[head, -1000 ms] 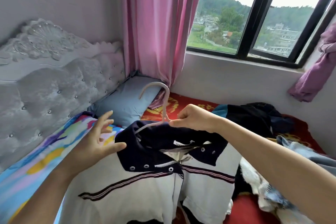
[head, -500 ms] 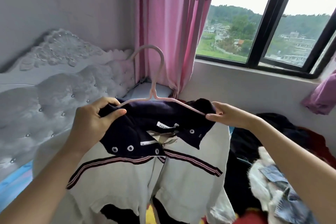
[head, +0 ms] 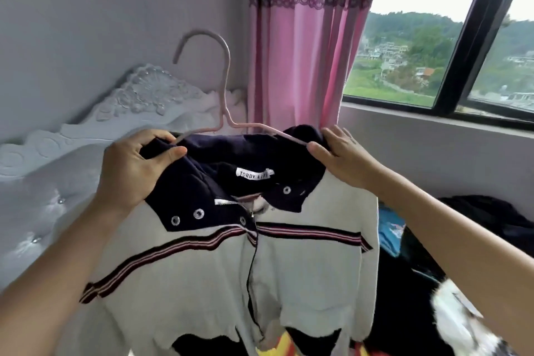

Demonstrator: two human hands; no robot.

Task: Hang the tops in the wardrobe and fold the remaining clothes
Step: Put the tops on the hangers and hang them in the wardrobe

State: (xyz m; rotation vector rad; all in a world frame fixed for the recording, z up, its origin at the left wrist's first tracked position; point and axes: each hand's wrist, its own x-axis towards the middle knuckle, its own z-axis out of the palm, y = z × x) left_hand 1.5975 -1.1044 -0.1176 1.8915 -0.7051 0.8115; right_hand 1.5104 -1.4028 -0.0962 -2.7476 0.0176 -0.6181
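A white jacket [head: 219, 277] with a navy collar, striped chest band and front zip hangs in the air on a pale pink hanger [head: 224, 87]. The hanger's hook points up in front of the wall. My left hand [head: 135, 170] grips the jacket's left shoulder and collar over the hanger arm. My right hand [head: 344, 156] pinches the right shoulder, with the hanger's right tip between thumb and fingers. The jacket's lower part hangs down over the bed.
A grey tufted headboard [head: 72, 153] stands at the left. A pink curtain [head: 306, 43] hangs beside the dark-framed window [head: 471, 46]. A pile of dark, blue and white clothes [head: 433, 283] lies on the bed at the right.
The jacket went from lying on the bed to being lifted on the hanger. My left hand took hold of its left shoulder, and my right hand shifted from the hanger neck to the right shoulder.
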